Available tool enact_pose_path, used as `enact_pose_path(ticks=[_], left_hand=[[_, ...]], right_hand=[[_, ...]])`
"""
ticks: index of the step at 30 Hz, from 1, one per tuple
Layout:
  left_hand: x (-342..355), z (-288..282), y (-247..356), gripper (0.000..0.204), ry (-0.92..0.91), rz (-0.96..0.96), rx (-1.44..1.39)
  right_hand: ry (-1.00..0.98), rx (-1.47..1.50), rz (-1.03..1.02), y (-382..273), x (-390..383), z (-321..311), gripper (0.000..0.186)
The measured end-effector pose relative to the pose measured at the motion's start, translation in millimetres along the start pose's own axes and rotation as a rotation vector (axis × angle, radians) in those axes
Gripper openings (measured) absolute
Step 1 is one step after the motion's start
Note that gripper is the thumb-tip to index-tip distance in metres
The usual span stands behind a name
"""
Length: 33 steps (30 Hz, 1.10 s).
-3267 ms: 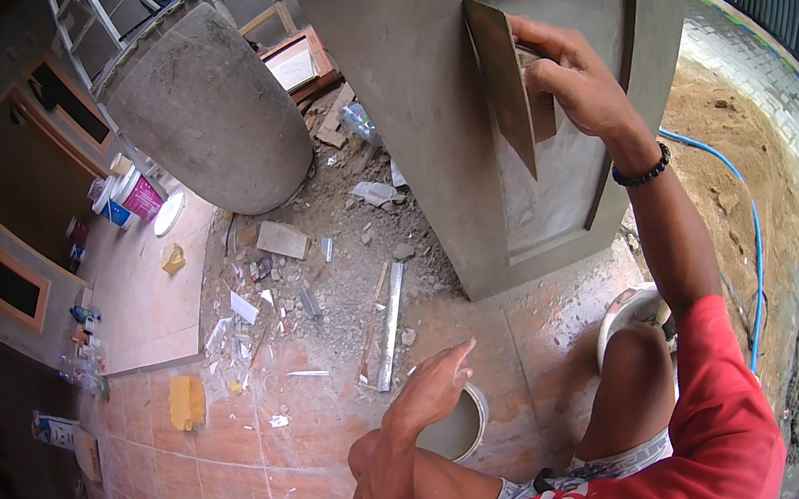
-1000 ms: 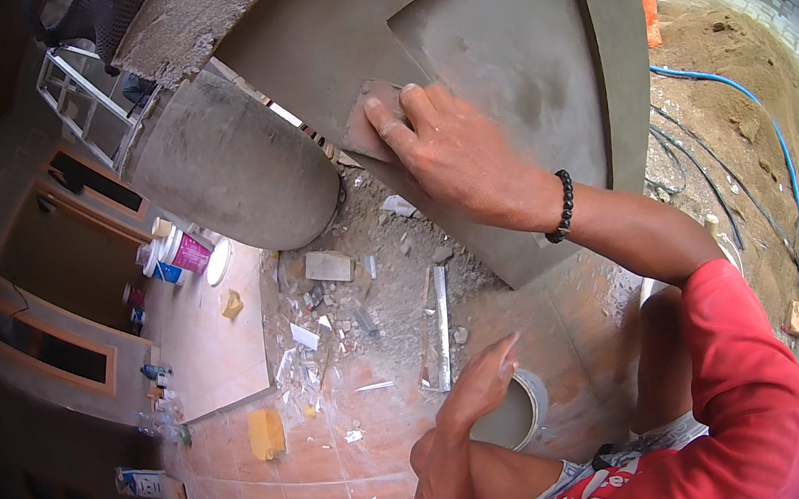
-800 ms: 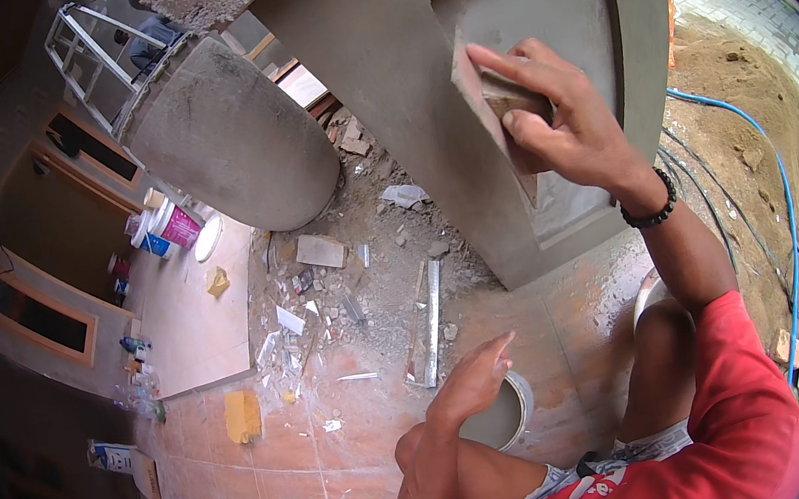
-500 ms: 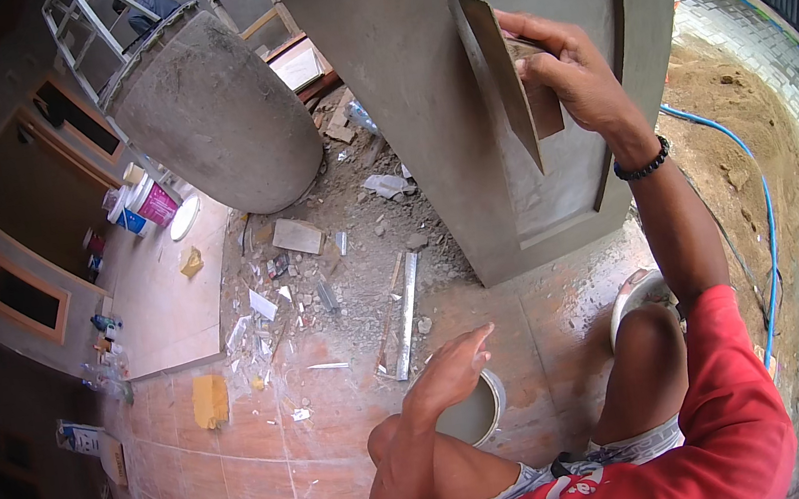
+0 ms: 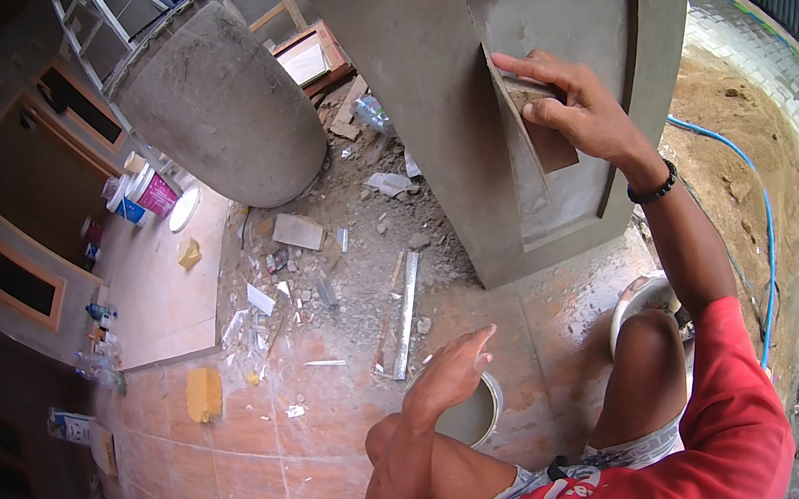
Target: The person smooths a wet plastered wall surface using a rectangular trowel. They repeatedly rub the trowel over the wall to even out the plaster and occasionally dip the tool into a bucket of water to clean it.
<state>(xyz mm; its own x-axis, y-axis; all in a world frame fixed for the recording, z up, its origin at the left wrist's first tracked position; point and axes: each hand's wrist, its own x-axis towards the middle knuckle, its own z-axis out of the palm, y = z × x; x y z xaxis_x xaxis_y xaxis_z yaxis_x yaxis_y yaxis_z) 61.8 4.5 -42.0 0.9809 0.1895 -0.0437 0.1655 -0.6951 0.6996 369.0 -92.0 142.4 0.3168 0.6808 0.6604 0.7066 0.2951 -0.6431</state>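
My right hand (image 5: 586,114) grips the handle of a brown plastering float (image 5: 550,149). The float's thin board stands nearly edge-on, close to the left rim of a recessed panel (image 5: 556,17) in a grey rendered pillar (image 5: 398,48). Whether the whole face of the board touches the render cannot be made out. Low down, my left hand (image 5: 451,374) hangs above my knee with its fingers stretched out and nothing in them. Just beside it is a round bucket (image 5: 497,408) of greyish water, partly covered by that hand and my leg.
Another bucket (image 5: 620,313) stands by my right knee. Rubble, a metal strip (image 5: 408,314) and a yellow sponge-like block (image 5: 204,394) lie on the floor to the left. Behind are a rounded grey column (image 5: 220,112) and a ladder (image 5: 93,32). A blue hose (image 5: 765,201) runs along sand at right.
My right hand and the float have moved down along the panel's left side, and the board has turned closer to edge-on. The left hand stays in place. The view has shifted slightly.
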Motion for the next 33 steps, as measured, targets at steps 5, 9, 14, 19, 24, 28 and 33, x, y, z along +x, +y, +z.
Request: enact_pose_path(ticks=[5, 9, 14, 19, 24, 28, 33], left_hand=[[5, -1, 1, 0.045, -0.04, -0.026, 0.013], [5, -1, 3, 0.047, -0.05, -0.012, 0.026], [4, -6, 10, 0.046, -0.1, -0.134, -0.002], [9, -1, 12, 0.046, -0.159, -0.161, 0.027], [16, 6, 11, 0.046, -0.195, -0.168, 0.043], [17, 14, 0, 0.046, -0.179, -0.119, 0.016], [16, 15, -2, 0.044, -0.154, -0.026, 0.091]], right_hand=[[0.354, -0.333, -0.172, -5, -9, 18, 0.054], [0.581, -0.575, -0.274, -17, 15, 43, 0.055], [0.498, -0.713, -0.29, -11, 30, 82, 0.052], [0.379, -0.659, -0.322, -17, 8, 85, 0.047], [0.56, -0.741, -0.28, -26, 31, 61, 0.056], [0.3, -0.779, -0.292, -13, 14, 96, 0.061], [0.309, -0.707, -0.346, -24, 6, 77, 0.058]])
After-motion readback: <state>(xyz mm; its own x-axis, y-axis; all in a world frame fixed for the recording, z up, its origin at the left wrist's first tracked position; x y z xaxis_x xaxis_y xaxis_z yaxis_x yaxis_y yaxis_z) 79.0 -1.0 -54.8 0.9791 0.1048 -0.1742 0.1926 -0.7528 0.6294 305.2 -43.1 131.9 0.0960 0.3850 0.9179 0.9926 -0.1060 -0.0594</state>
